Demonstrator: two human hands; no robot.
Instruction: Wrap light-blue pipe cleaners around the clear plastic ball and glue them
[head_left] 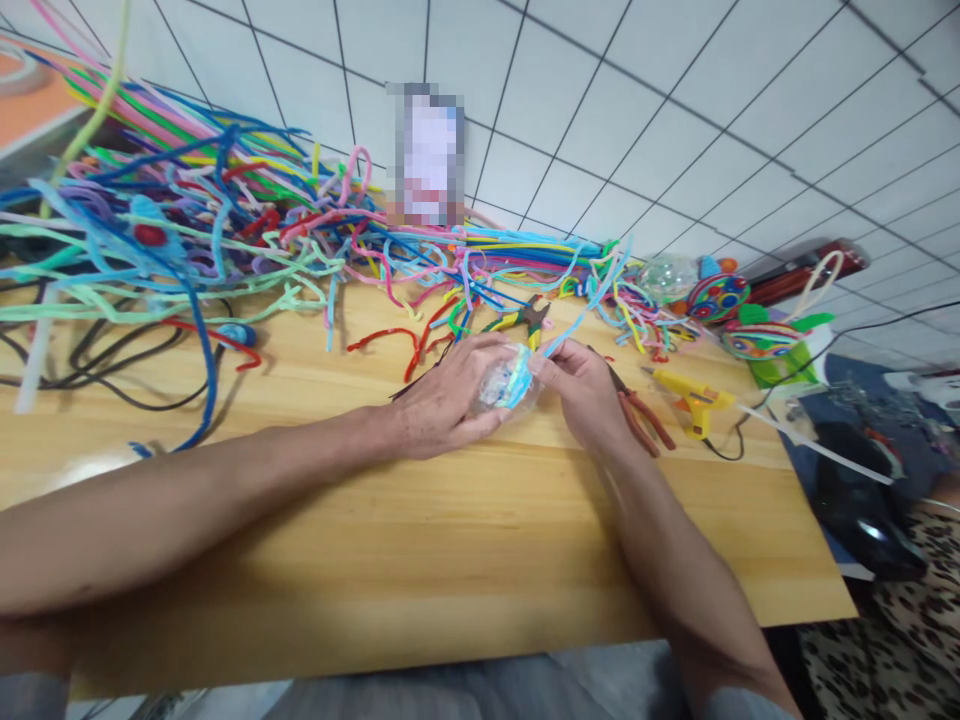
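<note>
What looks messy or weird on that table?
The pipe cleaners at the back left look messy: they're bent and tangled in a big heap. One dark blue strand strays out toward the person's left arm. I can't see anything spilled or broken.

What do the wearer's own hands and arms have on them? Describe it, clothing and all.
The left hand and right hand wear no gloves, and no ring, watch or bracelet shows. Both forearms are uncovered; a plain grey left sleeve and grey right sleeve just show at the picture's bottom edge.
</note>
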